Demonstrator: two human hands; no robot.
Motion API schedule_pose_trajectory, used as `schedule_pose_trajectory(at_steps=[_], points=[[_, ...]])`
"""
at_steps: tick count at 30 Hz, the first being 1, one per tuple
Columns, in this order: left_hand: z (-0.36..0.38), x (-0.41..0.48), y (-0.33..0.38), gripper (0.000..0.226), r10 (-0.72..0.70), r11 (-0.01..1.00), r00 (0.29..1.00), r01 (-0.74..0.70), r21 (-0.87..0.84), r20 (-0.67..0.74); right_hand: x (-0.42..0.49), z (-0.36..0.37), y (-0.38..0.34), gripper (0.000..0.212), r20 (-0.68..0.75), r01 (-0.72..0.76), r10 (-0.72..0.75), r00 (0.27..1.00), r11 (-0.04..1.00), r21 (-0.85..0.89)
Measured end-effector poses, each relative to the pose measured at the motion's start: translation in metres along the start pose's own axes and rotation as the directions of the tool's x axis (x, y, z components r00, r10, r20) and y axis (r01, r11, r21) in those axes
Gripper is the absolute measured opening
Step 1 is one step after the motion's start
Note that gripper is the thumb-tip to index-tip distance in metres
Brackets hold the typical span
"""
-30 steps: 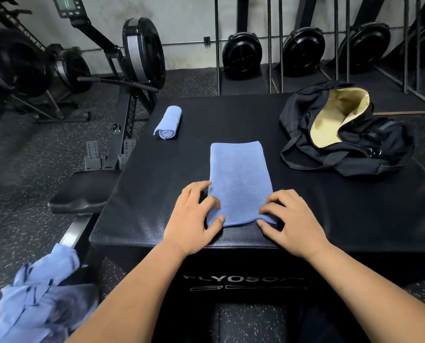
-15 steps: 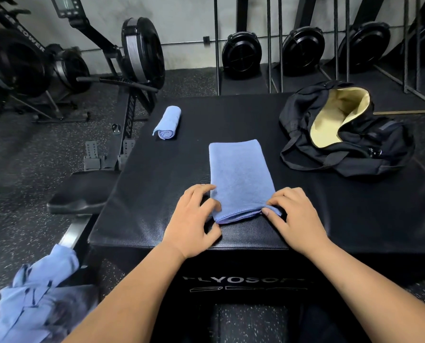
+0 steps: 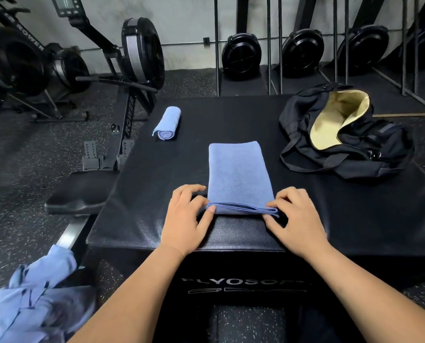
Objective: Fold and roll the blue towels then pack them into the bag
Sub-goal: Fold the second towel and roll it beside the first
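Two sets of fingers [image 3: 284, 198] curled on the near short edge of the folded blue towel [image 3: 238, 174], pinching it at both corners: left hand [image 3: 185, 219] on the left corner with thumb tip against the hem, right hand [image 3: 296, 222] on the right corner.

Versus a second ago: near edge then flat on the pad, now lifted and turned over onto itself. Makes a thin first lip of a roll, layered hems facing the camera. Both hands a little farther from the front rim of the black plyo box [image 3: 157, 199]. Rest of the towel unmoved.

Lies flat mid-box, long axis running straight away from the person, far short end toward the back wall, near end in the grip.

Rolled blue towel [image 3: 167, 123] at far left of the box top, well apart, axis roughly parallel, spiral end toward the camera. Black bag [image 3: 355, 147] on the far right of the box, mouth open, pale yellow lining showing, apart from the towel. Heap of loose blue towels [image 3: 33, 293] lower left, off the box. Rowing machine [image 3: 137, 60] behind, left.
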State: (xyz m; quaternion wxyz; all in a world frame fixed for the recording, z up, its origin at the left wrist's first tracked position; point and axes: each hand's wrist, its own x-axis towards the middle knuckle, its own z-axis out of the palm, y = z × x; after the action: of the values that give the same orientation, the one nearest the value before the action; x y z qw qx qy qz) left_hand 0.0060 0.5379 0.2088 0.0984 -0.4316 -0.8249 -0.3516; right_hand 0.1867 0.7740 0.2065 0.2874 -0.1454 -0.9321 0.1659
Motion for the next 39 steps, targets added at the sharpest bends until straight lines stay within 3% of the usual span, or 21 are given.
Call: schedule_pose_trajectory(at_steps=[2, 6, 13, 17, 23, 30, 34, 39], points=[[0.0003, 0.001, -0.0013, 0.024, -0.032, 0.999, 0.999, 0.032, -0.01, -0.007, 0.0005, 0.001, 0.0015, 0.016, -0.07, -0.06, 0.061, 0.996, 0.998, 0.016], [-0.0001, 0.0019, -0.0023, 0.026, -0.068, 0.997, 0.998, 0.068, -0.031, 0.002, 0.0014, 0.003, 0.0048, 0.033, -0.089, -0.139, 0.148, 0.985, 0.986, 0.093], [0.0007, 0.0042, -0.0034, 0.016, -0.125, 0.99, 0.992, 0.124, -0.06, -0.015, 0.004, 0.0022, 0.0027, 0.02, -0.041, -0.244, 0.25, 0.967, 0.964, 0.107], [-0.0011, 0.0032, 0.0003, 0.015, -0.08, 0.995, 0.997, 0.08, -0.056, -0.006, 0.0036, -0.0027, -0.0024, 0.017, -0.024, -0.272, 0.276, 0.961, 0.956, 0.11], [0.0025, -0.0003, -0.003, 0.003, -0.034, 0.999, 0.998, 0.034, 0.002, -0.043, 0.002, 0.0025, 0.0026, 0.009, -0.069, -0.117, 0.117, 0.991, 0.993, 0.009], [0.003, -0.0005, -0.0011, 0.015, -0.01, 0.999, 0.998, 0.013, 0.05, -0.064, -0.0006, 0.0037, -0.0002, 0.026, -0.084, -0.078, 0.07, 0.994, 0.993, -0.09], [0.0008, 0.0006, -0.0002, 0.03, -0.036, 0.998, 0.999, 0.035, 0.051, 0.025, 0.0005, 0.0003, -0.0021, 0.031, 0.008, -0.102, 0.103, 0.995, 0.989, -0.109], [0.0026, 0.0019, -0.0064, 0.02, -0.101, 0.995, 0.995, 0.101, -0.002, -0.004, 0.0028, 0.0025, 0.0031, 0.021, -0.002, -0.157, 0.157, 0.988, 0.985, -0.073]])
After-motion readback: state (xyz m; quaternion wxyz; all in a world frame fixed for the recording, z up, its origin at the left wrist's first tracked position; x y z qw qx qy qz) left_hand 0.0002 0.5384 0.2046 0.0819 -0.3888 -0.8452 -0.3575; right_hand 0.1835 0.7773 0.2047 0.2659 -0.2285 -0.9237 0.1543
